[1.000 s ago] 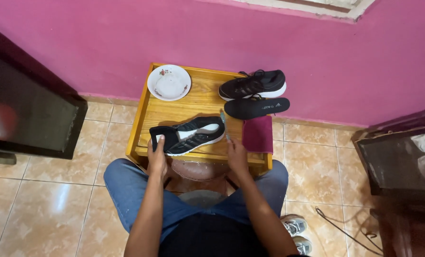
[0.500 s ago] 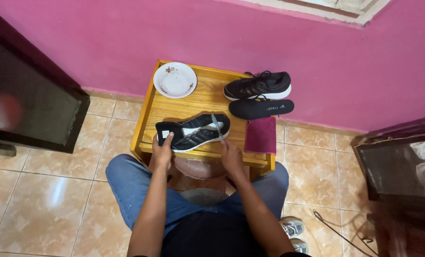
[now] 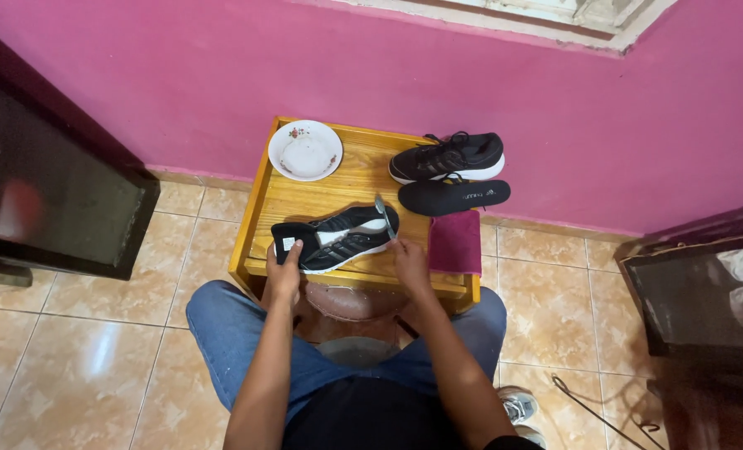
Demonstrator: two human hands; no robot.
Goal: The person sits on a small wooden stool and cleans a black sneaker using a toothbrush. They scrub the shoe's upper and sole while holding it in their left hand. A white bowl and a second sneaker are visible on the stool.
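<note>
A black sneaker (image 3: 338, 237) with white stripes and a white sole edge is being held on its side near the front edge of the wooden bench (image 3: 305, 200), heel toward the left. The heel end is being gripped by the left hand (image 3: 284, 271), fingers curled around it. A thin grey tool (image 3: 381, 212), brush-like by its look though too small to be sure, is being pinched in the right hand (image 3: 409, 262) and is being pointed at the toe of the shoe.

The sneaker is being judged light, with a soft, yielding mesh upper and a stiffer rubber sole; a firm hold is best being taken at the heel counter or along the sole, since the upper would collapse under pressure. Slipping is being judged unlikely on the textile surface.

Further back on the bench, a second black sneaker (image 3: 448, 157) is being kept upright, with a dark insole (image 3: 453, 197) just in front of it. A white dish (image 3: 306, 150) is being kept at the rear left corner, and a maroon cloth (image 3: 456, 242) is lying just right of the held shoe.
</note>
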